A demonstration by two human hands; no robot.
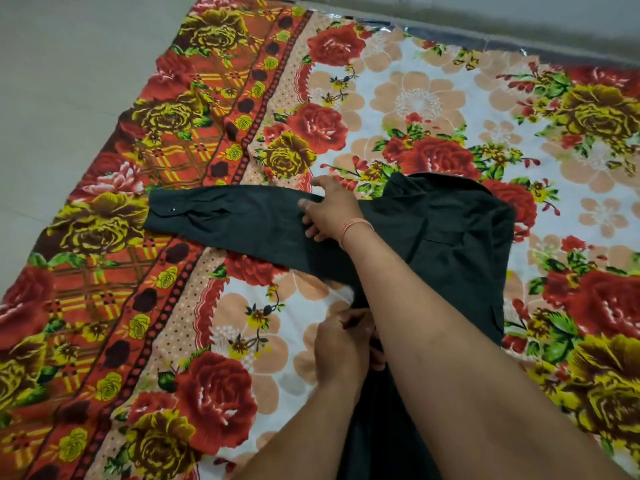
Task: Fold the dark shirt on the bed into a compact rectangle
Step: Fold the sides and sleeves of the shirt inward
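While the right hand (pixel 329 213) lies flat on the sleeve (pixel 225 221) (grip spread, holding nothing), the left hand (pixel 344 342) pinches the dark shirt (pixel 457 237) at its edge. Floral bed (pixel 415 98) underneath.

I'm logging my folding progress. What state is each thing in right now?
shirt: lying on the bedsheet, not yet a compact rectangle
sleeve: stretched out flat to the left
right hand: resting flat on the sleeve
left hand: gripping the shirt's side edge
bedsheet: spread under the shirt
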